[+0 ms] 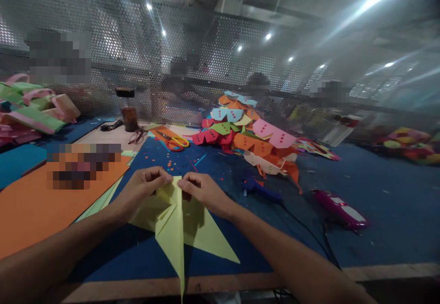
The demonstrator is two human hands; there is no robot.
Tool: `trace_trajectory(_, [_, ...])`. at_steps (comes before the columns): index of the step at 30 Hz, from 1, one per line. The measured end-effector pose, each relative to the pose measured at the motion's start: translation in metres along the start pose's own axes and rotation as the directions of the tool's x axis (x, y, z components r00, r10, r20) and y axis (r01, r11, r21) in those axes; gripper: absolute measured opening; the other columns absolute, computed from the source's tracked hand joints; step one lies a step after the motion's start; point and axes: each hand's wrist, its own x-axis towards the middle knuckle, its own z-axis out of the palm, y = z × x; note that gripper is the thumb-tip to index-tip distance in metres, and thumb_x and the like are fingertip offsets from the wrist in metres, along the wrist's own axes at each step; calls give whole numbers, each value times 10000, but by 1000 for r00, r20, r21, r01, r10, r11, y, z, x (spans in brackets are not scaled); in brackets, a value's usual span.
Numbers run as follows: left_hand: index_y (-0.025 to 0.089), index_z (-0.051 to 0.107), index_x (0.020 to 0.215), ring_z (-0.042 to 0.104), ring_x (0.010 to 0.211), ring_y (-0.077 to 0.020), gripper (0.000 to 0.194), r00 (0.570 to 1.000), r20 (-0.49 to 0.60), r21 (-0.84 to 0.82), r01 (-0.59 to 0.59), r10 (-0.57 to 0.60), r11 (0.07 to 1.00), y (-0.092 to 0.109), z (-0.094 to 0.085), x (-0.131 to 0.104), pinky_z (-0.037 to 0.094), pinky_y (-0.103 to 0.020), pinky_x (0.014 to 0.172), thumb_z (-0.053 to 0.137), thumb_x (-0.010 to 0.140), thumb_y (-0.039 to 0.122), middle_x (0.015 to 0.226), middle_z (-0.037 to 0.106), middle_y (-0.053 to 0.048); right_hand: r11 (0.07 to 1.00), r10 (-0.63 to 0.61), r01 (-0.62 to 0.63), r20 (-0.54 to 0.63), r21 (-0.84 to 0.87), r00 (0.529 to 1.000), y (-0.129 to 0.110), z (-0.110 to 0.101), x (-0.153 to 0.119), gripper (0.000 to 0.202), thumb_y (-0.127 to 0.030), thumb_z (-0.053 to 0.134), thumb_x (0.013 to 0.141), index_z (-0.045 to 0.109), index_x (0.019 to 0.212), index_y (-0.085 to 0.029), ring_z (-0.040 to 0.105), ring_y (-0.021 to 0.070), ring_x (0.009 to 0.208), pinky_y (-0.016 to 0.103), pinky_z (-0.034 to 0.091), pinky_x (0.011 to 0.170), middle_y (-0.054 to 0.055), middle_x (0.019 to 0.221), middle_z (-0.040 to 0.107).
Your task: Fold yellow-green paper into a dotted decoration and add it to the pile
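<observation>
A folded pale yellow paper (172, 235) with pointed flaps spreads over the blue table top, and one long point hangs past the front edge. My left hand (146, 187) pinches its top on the left side. Close beside it, my right hand (202, 189) grips the top right of the same paper, thumb against the fold. Fingertips of both hands are bent and nearly touch. Behind the hands lie red- and yellow-handled scissors (175, 142) among small paper scraps.
Orange sheets (99, 176) lie left, near a dark jar (129, 111). Colourful folded papers (254, 134) are piled behind. To the right are a blue glue gun (263, 189) with a cord and a magenta device (342, 209). People sit beyond the perforated screen (137, 29).
</observation>
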Motion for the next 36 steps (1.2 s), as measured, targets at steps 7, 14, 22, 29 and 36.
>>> trace_trajectory(7, [177, 686, 727, 512, 538, -111, 351, 998, 22, -51, 54, -53, 997, 3, 1, 0, 334, -221, 515, 827, 689, 496, 621, 615, 25, 1000, 12, -11, 16, -25, 1000, 4, 3, 2, 409, -558, 697, 856, 582, 714, -193, 551, 130, 633, 253, 405, 627, -25, 645, 598])
trace_trajectory(14, [168, 690, 707, 534, 523, -113, 336, 992, 67, -117, 111, -104, 987, -1, 3, 0, 375, -223, 523, 871, 661, 447, 591, 623, 23, 996, 2, 2, 44, -87, 999, 0, 5, -1, 317, -443, 659, 901, 602, 729, -183, 527, 122, 651, 249, 379, 632, -26, 672, 597])
trace_trajectory(22, [171, 667, 722, 515, 499, -87, 352, 991, 58, -188, 127, -118, 974, 0, 0, 1, 356, -193, 488, 877, 661, 447, 609, 623, 36, 985, -7, 26, 113, -172, 994, 5, 7, -3, 218, -327, 627, 899, 609, 739, -181, 508, 116, 660, 241, 356, 623, -31, 689, 590])
trace_trajectory(29, [167, 666, 663, 498, 502, -79, 341, 998, 6, -200, 69, -69, 977, -1, -2, 1, 360, -185, 489, 906, 599, 401, 591, 622, 37, 991, 1, 25, 193, -130, 981, 2, 7, -3, 300, -441, 646, 880, 594, 744, -179, 455, 107, 633, 235, 324, 591, -44, 674, 544])
trace_trajectory(36, [169, 655, 641, 502, 511, -84, 388, 998, -18, -211, 56, -61, 976, -1, -2, 2, 360, -191, 493, 902, 611, 468, 594, 627, 28, 983, -27, 57, 169, -175, 985, 3, 5, -2, 325, -461, 628, 892, 564, 734, -184, 421, 106, 616, 237, 304, 578, -51, 642, 492])
